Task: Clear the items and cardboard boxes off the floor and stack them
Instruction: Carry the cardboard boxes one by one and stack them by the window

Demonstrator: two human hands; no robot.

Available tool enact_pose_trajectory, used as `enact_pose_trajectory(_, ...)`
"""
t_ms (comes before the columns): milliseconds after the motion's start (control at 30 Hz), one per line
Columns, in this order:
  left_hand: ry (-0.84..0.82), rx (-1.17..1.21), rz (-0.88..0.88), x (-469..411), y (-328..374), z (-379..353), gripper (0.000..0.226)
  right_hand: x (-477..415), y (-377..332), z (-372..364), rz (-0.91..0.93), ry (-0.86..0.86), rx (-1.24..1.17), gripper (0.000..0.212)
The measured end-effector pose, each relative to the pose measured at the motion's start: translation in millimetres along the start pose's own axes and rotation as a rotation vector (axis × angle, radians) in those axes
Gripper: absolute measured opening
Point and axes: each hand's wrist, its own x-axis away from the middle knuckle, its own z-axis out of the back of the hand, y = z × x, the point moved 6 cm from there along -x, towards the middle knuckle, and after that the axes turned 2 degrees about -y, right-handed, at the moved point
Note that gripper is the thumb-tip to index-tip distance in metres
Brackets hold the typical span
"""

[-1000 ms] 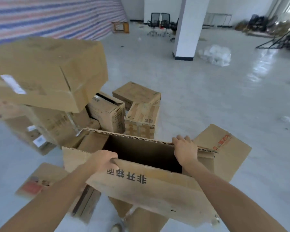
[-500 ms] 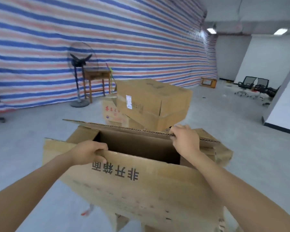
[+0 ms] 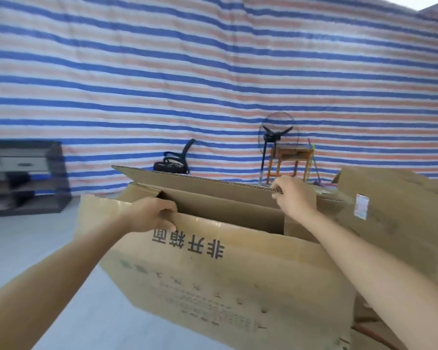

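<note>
Brown corrugated cardboard fills the lower centre of the frame: a large open cardboard box (image 3: 225, 274) with its top flaps up and black printed characters upside down on the near face. The left hand (image 3: 152, 215) grips the top edge of the near wall at centre left, fingers curled over into the opening and thumb pressed on the printed outer face. The right hand (image 3: 292, 195) grips the raw corrugated edge of the far flap at centre right, fingers hooked over it. Both forearms reach in from the bottom corners. Whether the box's base touches the floor (image 3: 23, 248) cannot be told.

Just beside it, at the right edge, lies a second cardboard box (image 3: 402, 198) with a small white label (image 3: 361, 206) on its side, its near end hidden behind the right forearm.

Behind, a blue, red and white striped tarpaulin (image 3: 213, 72) covers the whole wall. Against it stand a pedestal fan (image 3: 278, 137) and a small wooden stand (image 3: 291, 157) at centre right, a black office chair (image 3: 173, 162) tipped over at centre, and a dark shelf unit (image 3: 23, 178) at the left edge.
</note>
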Motion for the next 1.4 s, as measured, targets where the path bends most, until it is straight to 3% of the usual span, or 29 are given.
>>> enact_pose_trajectory(333,0.005,0.044,0.361,75.2,-128.0,5.3,0.023,-68.4,-152.8,-88.0,0.275,-0.118,-0.167,0.012)
enact_pose_trajectory(833,-0.103,0.029,0.921,45.5,-207.8,-41.3,0.01,-176.3,-233.7,-243.6,0.635,-0.28,-0.394,0.009)
enact_pose_trajectory(1067,-0.129,-0.068,1.133,62.6,-228.9,-59.4,0.014,-187.5,-289.6,-305.7,0.773,-0.404,-0.525,0.009)
enact_pose_trajectory(1400,-0.127,0.033,1.348,145.2,-285.8,-96.8,0.017,-140.3,-419.7,-382.4,0.982,-0.624,-0.564,0.016)
